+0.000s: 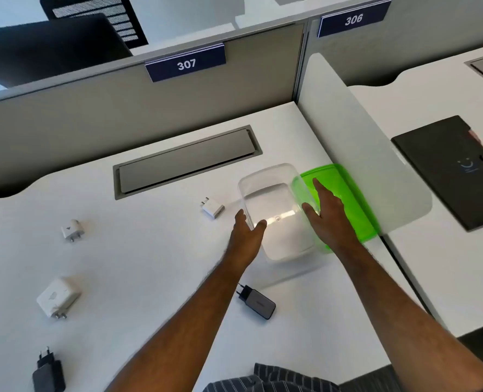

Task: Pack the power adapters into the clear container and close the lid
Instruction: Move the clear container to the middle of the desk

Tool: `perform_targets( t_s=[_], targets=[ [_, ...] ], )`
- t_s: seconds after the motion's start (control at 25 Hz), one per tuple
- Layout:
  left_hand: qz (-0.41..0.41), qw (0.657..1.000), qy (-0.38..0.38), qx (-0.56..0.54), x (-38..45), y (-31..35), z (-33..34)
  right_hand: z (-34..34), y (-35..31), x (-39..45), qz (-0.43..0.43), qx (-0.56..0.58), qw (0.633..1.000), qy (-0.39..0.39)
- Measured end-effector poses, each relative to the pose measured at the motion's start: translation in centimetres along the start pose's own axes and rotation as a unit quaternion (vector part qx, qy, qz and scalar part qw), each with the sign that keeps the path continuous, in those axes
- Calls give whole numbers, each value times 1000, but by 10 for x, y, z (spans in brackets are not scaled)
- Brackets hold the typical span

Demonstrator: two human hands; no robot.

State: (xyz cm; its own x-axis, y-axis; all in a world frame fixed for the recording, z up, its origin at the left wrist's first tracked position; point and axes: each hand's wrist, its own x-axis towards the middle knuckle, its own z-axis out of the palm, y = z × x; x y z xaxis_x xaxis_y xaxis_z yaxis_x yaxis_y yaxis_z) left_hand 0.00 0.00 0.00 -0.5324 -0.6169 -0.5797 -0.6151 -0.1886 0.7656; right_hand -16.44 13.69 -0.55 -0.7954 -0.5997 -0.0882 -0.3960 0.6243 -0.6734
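Observation:
An empty clear container (274,176) stands on the white desk, with its green lid (345,190) lying flat against its right side. My left hand (246,230) is open at the container's left wall, thumb against the rim. My right hand (323,210) is open and flat on the right wall, over the lid's edge. Several power adapters lie loose: a small white one (212,207) just left of the container, a grey-black one (256,301) near my left forearm, a white one (71,229), a larger white one (58,297), and a black one (48,372) at the front left.
A grey cable hatch (186,159) is set into the desk behind the adapters. A frosted divider (356,148) rises right of the lid. Beyond it lies a black notebook (455,168). A grey partition with label 307 (186,64) closes the back.

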Motion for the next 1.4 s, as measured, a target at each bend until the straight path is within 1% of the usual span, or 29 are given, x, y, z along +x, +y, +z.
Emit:
perform_targets(
  t_s=[0.16, 0.24, 0.36, 0.6, 0.76, 0.84, 0.96, 1.16, 1.4],
  targets=[
    [9, 1000, 17, -8, 2, 5, 5, 1, 8, 2, 72, 70, 993, -59],
    [10, 1000, 17, -3, 3, 5, 4, 2, 10, 1, 80, 63, 992, -74],
    [19, 1000, 16, -3, 2, 5, 1, -1, 8, 1, 55, 50, 995, -69],
    [57, 998, 30, -5, -8, 10, -11, -9, -5, -4, 42, 24, 997, -54],
    [74, 996, 54, 0, -26, 9, -29, -10, -22, -17, 20, 25, 998, -57],
    [77, 995, 67, 0, -37, 2, -41, -7, -34, -26, 6, 32, 997, -67],
    [78, 993, 82, -28, -56, -11, -63, 4, -49, -39, -15, 36, 995, -88],
    [77, 991, 100, -50, -90, -43, -102, 28, -78, -68, -39, 1, 992, -124],
    [63, 987, 140, -58, -123, -83, -141, 62, -107, -101, -59, -11, 984, -165]
  ],
)
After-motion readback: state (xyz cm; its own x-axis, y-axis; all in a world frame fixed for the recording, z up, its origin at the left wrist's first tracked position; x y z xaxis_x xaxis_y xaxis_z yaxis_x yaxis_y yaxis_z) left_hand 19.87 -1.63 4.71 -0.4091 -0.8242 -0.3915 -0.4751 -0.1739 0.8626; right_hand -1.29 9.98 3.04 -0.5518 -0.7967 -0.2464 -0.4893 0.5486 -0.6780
